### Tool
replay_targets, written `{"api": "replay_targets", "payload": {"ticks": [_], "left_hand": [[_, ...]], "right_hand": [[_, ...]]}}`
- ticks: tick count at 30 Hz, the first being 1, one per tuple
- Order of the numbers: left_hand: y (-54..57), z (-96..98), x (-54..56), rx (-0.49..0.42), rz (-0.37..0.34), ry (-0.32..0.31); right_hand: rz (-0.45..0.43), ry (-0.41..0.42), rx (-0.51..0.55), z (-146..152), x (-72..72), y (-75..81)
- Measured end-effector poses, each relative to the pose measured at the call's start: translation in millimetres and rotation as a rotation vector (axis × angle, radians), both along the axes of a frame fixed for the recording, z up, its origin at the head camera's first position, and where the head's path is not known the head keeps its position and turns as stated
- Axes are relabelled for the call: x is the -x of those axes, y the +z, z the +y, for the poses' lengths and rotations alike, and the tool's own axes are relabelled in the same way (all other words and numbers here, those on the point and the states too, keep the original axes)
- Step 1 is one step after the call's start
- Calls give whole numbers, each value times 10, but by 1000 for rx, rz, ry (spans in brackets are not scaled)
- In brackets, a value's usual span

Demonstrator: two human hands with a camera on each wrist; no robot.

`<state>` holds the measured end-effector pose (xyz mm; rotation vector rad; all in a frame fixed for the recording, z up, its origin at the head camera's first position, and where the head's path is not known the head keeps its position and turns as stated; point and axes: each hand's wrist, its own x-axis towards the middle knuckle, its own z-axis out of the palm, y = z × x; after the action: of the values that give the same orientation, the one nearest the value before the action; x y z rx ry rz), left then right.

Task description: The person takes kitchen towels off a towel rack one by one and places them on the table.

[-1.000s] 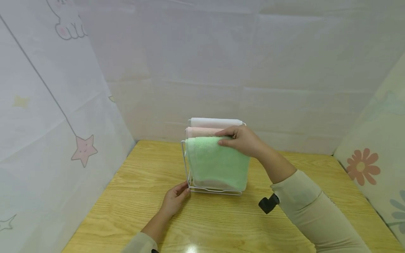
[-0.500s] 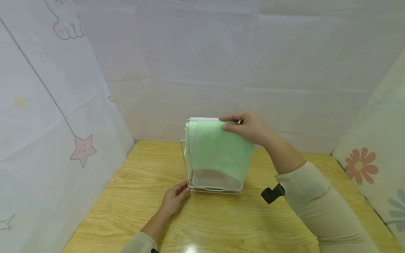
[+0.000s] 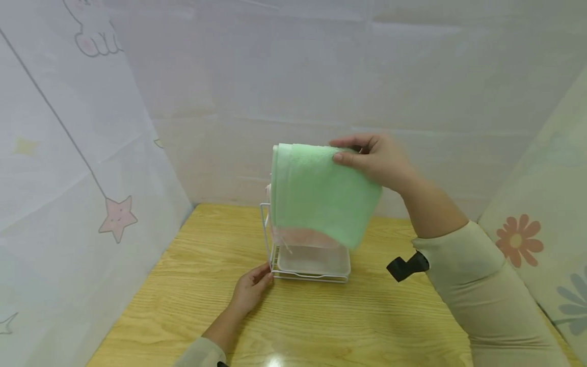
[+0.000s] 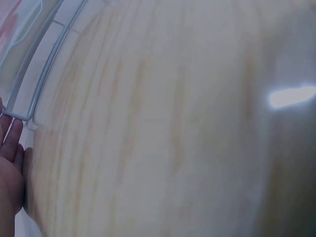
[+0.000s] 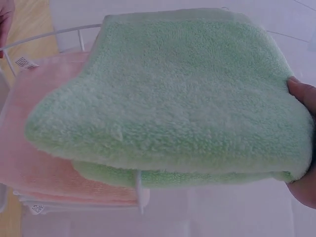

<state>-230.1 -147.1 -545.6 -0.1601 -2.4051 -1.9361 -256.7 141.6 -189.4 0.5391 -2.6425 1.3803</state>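
Your right hand (image 3: 378,160) pinches the green towel (image 3: 325,191) between its fingers at the top edge, over the wire rack (image 3: 312,278), in front of the pink towel (image 5: 44,108); your left hand (image 3: 249,290) grips the rack's near left corner on the surface (image 3: 330,321)

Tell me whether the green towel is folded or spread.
Folded: the green towel in the right hand shows stacked layers along its left edge.
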Motion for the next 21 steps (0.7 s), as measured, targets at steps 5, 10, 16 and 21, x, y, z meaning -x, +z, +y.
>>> {"api": "replay_targets", "payload": {"ticks": [5,10,16,21], "left_hand": [[26,10,-1,-3,-2,5],[26,18,5,-24,3,5],[11,20,21,-2,-8,13],[7,39,25,-4,4,17]], "right_hand": [[25,5,54,40,-87,155],[101,0,62,89,-155,271],[131,5,130,228,-241,384],[125,13,182,419,-315,443]]}}
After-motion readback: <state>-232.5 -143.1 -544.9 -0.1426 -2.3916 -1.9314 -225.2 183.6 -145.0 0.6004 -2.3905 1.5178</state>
